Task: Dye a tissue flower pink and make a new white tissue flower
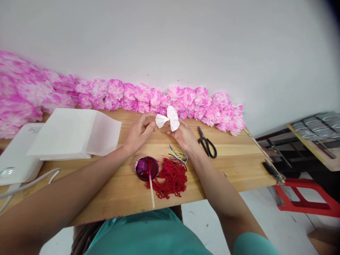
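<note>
A white tissue paper flower (173,118), pinched narrow at its middle and fanned out on both sides, is held up over the table. The fingers of my right hand (182,136) close on it from below and behind, so their tips are partly hidden. Just left of the paper is my left hand (140,132), fingers bent and thumb apart from the forefinger; I cannot tell whether a fingertip touches the paper's edge. Below my hands lie thin coloured ties (177,154), a heap of red yarn-like strands (174,179), and a dark bowl of purple-red dye (142,169) with a pink-stained stick (151,187) across it.
Black-handled scissors (206,143) lie right of my right hand. A stack of white paper sheets (66,134) rests partly on a white device (20,152) with cables at the left. Pink-white paper flowers (143,95) line the wall. A red stool (305,198) stands beyond the table's right end.
</note>
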Action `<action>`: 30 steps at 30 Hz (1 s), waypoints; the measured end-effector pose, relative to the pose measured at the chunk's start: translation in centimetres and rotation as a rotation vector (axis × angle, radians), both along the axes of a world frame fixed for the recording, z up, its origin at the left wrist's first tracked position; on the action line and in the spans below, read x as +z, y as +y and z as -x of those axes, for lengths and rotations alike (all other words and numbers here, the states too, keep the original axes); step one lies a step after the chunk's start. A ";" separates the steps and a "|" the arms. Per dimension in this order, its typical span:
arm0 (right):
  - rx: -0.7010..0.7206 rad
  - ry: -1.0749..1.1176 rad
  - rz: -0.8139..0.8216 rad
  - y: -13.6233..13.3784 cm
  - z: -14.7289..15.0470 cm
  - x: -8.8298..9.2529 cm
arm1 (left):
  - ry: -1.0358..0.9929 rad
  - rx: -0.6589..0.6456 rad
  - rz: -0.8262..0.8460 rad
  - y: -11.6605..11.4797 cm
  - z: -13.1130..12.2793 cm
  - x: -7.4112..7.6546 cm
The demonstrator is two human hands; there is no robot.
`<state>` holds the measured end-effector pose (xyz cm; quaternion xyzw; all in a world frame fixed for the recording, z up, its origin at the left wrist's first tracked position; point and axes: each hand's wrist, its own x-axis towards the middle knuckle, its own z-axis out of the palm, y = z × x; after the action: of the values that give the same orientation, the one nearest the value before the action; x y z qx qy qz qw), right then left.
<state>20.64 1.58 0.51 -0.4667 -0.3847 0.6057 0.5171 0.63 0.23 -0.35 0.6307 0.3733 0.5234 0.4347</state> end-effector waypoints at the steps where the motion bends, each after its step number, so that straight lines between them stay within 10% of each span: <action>1: -0.001 0.004 0.002 0.0 0.1 0.1 | 0.002 -0.001 -0.001 -0.1 0.0 0.1; 26: -0.050 -0.644 -0.459 -1.0 1.3 -0.2 | 0.219 -0.027 0.010 -0.1 -0.2 0.2; 30: -0.192 -0.739 -0.693 -3.1 1.2 3.5 | 0.182 -0.002 0.032 -0.1 0.0 0.4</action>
<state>19.45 -1.52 4.01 -0.4841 -0.6753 0.1872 0.5240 0.62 0.11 0.04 0.6689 0.4191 0.4572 0.4097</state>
